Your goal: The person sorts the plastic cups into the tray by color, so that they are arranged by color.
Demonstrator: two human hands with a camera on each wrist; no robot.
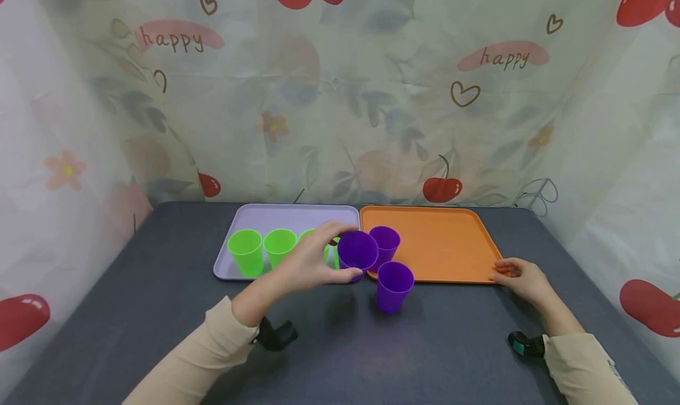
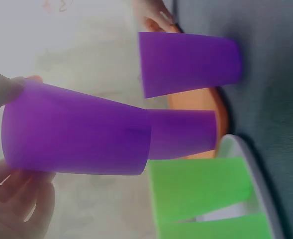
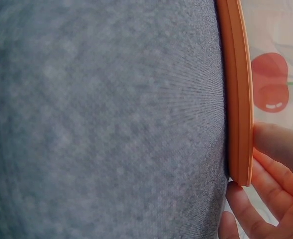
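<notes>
My left hand (image 1: 317, 262) grips a purple cup (image 1: 358, 250) near its rim, thumb on one side and fingers on the other. In the left wrist view this held cup (image 2: 79, 130) is raised off the table. A second purple cup (image 1: 388, 241) stands upright at the left end of the orange tray (image 1: 441, 239), partly covered by the held one. Just in front of that tray, a third purple cup (image 1: 395, 288) stands on the dark table. My right hand (image 1: 526, 280) holds the orange tray's front right corner between thumb and fingers.
A lavender tray (image 1: 297, 214) lies left of the orange one, edges side by side. Several green cups (image 1: 247, 252) stand along it in a row, some hidden behind my left hand. Printed curtains (image 1: 334, 110) enclose the back and sides of the dark table (image 1: 159, 287).
</notes>
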